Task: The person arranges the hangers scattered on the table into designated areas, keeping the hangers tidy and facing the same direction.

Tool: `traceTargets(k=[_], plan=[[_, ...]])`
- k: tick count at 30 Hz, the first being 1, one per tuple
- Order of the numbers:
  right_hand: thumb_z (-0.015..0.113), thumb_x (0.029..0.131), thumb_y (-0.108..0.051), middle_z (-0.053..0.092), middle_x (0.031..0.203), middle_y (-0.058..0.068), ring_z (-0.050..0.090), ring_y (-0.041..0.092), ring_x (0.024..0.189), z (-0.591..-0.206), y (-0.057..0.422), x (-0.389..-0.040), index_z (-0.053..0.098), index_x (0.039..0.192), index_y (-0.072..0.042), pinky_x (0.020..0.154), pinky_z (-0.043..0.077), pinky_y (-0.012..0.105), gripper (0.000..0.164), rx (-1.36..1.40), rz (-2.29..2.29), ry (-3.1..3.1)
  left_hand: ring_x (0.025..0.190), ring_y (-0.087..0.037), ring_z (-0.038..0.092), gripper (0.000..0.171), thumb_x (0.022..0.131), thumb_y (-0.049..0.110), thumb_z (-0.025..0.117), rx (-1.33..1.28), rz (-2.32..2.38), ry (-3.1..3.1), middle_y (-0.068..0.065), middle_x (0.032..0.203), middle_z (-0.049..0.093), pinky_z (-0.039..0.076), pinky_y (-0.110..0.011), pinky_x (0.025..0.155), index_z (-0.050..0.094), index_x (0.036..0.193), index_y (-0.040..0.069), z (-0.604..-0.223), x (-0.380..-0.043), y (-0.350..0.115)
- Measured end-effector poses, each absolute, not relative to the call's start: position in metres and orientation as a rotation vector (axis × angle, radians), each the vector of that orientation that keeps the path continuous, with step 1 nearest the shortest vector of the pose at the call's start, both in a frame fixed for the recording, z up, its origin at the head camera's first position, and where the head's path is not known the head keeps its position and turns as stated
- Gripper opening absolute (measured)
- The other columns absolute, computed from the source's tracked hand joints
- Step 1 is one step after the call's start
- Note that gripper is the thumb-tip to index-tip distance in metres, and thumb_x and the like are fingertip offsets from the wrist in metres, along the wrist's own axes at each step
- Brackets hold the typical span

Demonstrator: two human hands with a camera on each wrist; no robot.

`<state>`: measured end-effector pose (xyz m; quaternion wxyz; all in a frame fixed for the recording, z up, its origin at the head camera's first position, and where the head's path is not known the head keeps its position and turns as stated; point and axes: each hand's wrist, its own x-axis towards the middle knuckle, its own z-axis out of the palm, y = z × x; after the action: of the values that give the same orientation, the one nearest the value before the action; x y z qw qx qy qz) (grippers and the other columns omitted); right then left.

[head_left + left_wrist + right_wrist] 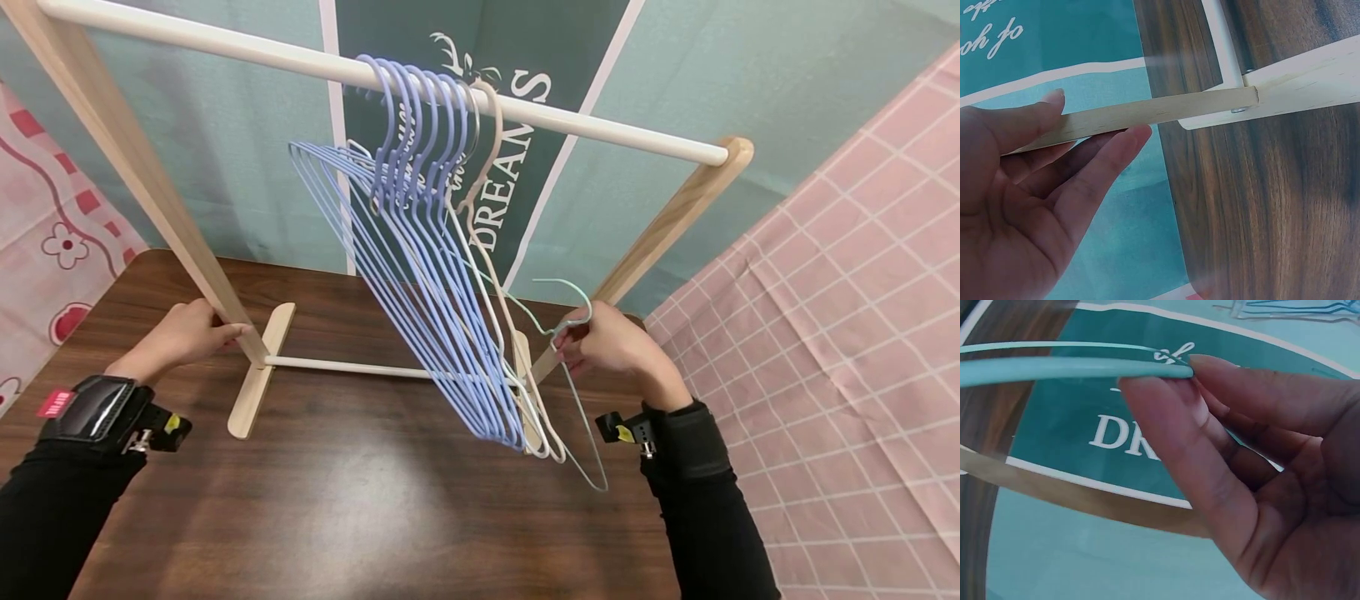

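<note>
My left hand (183, 336) grips the left wooden post (142, 175) of a clothes rack low down, near its foot; the left wrist view has the thumb on one side of the post (1122, 115) and fingers on the other. On the right, my right hand (606, 340) pinches a mint green hanger (581, 408) just below its hook, in front of the right post (652, 233). Thumb and fingertips meet on the green hanger (1079, 369) in the right wrist view. Several blue hangers (420, 275), a white hanger (480, 283) and a beige hanger (491, 158) hang from the white top rail (600, 129).
The rack stands on a dark brown wooden table (337, 517). A thin white lower bar (352, 367) joins its flat wooden feet (258, 387). Behind it hangs a teal cloth (247, 167) with white lettering; a pink checked cloth (847, 292) covers the right side.
</note>
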<state>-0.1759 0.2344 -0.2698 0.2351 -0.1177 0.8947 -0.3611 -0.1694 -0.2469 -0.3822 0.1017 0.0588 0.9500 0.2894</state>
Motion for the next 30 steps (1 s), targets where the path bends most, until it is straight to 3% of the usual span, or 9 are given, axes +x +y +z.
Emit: traceTargets(k=[14, 30], plan=[[0.053, 0.082, 0.008, 0.061, 0.071, 0.01, 0.063, 0.021, 0.063, -0.235, 0.22, -0.17, 0.059, 0.085, 0.01, 0.06, 0.053, 0.035, 0.006, -0.393, -0.955, 2.529, 0.06, -0.02, 0.058, 0.042, 0.094, 0.023, 0.051, 0.176, 0.842, 2.805, -0.009, 0.068, 0.062, 0.041, -0.032, 0.052, 0.056, 0.099, -0.018, -0.382, -0.17, -0.247], [0.056, 0.082, 0.009, 0.06, 0.074, 0.015, 0.063, 0.021, 0.061, -0.195, 0.204, -0.167, 0.058, 0.085, 0.009, 0.061, 0.053, 0.035, 0.003, -0.415, -0.902, 2.57, 0.059, -0.017, 0.056, 0.04, 0.094, 0.024, 0.052, 0.187, 0.838, 2.82, -0.007, 0.066, 0.061, 0.04, -0.032, 0.053, 0.057, 0.095, -0.016, -0.383, -0.171, -0.248]])
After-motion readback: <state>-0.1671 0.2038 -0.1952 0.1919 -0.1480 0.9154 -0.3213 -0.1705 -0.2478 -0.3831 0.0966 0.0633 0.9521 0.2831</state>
